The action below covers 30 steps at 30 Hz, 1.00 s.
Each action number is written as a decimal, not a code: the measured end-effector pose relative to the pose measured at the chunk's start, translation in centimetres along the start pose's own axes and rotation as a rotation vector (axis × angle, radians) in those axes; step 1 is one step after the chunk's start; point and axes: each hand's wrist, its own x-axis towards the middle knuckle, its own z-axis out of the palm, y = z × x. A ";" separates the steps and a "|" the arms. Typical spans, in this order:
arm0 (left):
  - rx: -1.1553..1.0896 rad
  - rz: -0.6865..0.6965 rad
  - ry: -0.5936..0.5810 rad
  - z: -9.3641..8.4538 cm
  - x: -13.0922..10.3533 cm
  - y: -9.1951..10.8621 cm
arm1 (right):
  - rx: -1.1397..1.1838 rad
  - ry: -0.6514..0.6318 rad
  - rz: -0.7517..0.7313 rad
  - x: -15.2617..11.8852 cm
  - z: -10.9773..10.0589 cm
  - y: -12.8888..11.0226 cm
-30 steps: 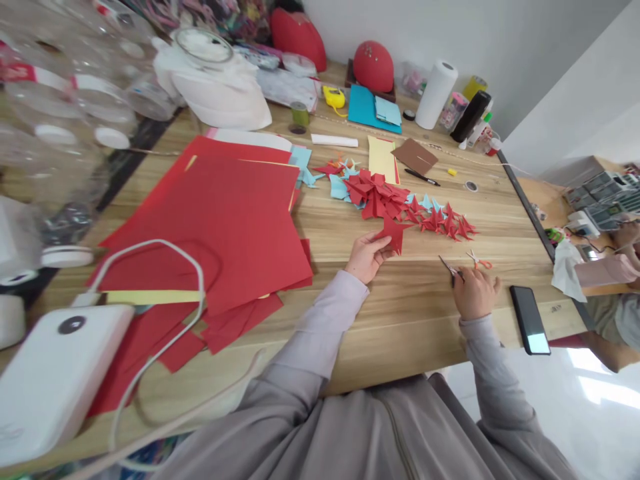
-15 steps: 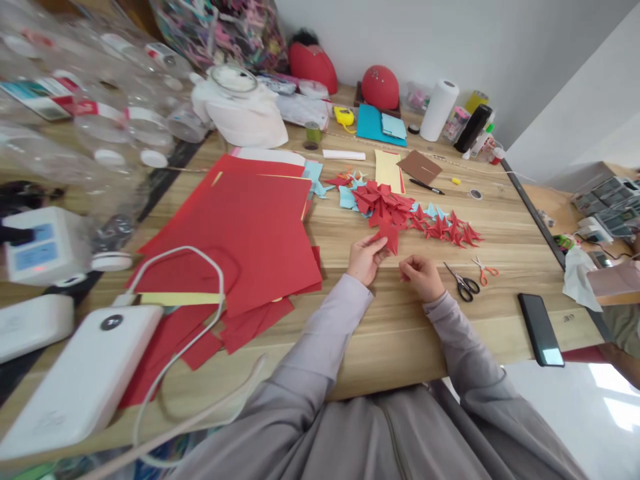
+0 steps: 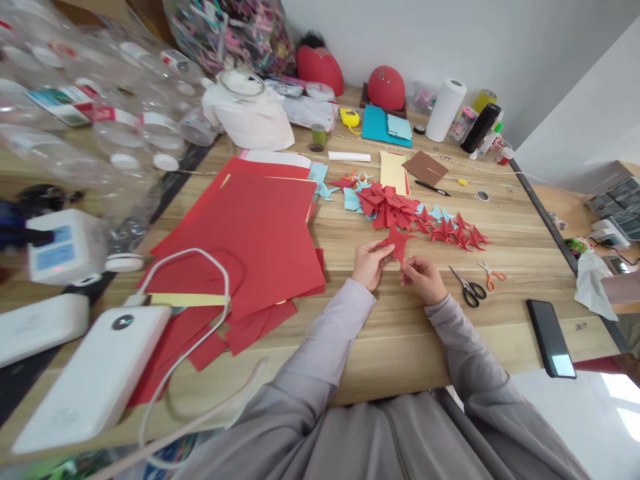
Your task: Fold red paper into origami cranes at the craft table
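Note:
Between the fingers of my left hand (image 3: 370,264) is a folded red paper piece (image 3: 399,246) with several pointed tips, shaped like a star. My right hand (image 3: 423,277) is closed in a pinch at the lower tip of that piece. Just beyond my hands lies a pile of folded red paper pieces (image 3: 385,205), with light blue ones among them. More red pointed pieces (image 3: 450,231) extend to the right. Black-handled scissors (image 3: 471,289) and small orange-handled scissors (image 3: 491,274) rest on the table right of my right hand.
Large red paper sheets (image 3: 265,233) cover the table's left part. A white power bank (image 3: 95,380) with a cable lies front left, a phone (image 3: 550,337) front right. Plastic bottles (image 3: 120,133) crowd the far left. A paper roll (image 3: 447,110) stands at the back.
The red paper piece has been turned and its points now spread apart. My right hand has come in to its lower tip. The whole view has shifted slightly.

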 end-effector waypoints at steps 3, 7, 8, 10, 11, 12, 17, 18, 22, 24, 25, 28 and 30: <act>-0.042 0.020 0.033 0.0 0.1 0.4 | -0.084 -0.034 0.026 -0.6 -1.0 0.4; -0.016 -0.011 0.000 0.0 -0.1 0.3 | -0.125 0.115 -0.046 0.0 -1.7 0.3; -0.008 -0.021 -0.017 0.1 -0.2 0.2 | -0.081 0.127 -0.068 0.4 -1.6 0.2; 0.007 -0.031 -0.038 0.2 -0.3 -0.1 | -0.011 0.100 -0.074 1.1 -1.2 -0.1; 0.014 -0.030 -0.039 0.3 -0.4 -0.2 | 0.007 0.065 -0.072 1.4 -0.9 -0.2; 0.020 -0.023 -0.033 0.3 -0.5 -0.3 | 0.023 0.038 -0.073 1.6 -0.6 -0.2; 0.039 0.027 0.024 0.1 -0.2 -0.3 | 0.094 -0.041 -0.075 1.6 -0.2 0.8; 0.029 0.031 0.038 -0.1 0.0 -0.2 | 0.102 -0.056 -0.061 1.5 -0.4 1.1; -0.041 0.018 0.079 -0.7 0.5 0.2 | 0.160 -0.025 -0.037 1.6 -1.2 2.2; -0.034 -0.049 0.017 -0.7 0.3 0.1 | 0.193 0.034 -0.072 2.0 -1.2 2.3; -0.017 -0.081 -0.020 -0.6 0.2 0.0 | 0.203 0.056 -0.107 2.1 -1.1 2.3; 0.067 -0.165 -0.128 -0.3 -0.5 -0.5 | 0.231 0.092 -0.233 2.5 -1.0 2.2; 0.098 -0.203 -0.192 -0.1 -0.8 -0.7 | 0.200 0.085 -0.273 2.6 -1.0 2.0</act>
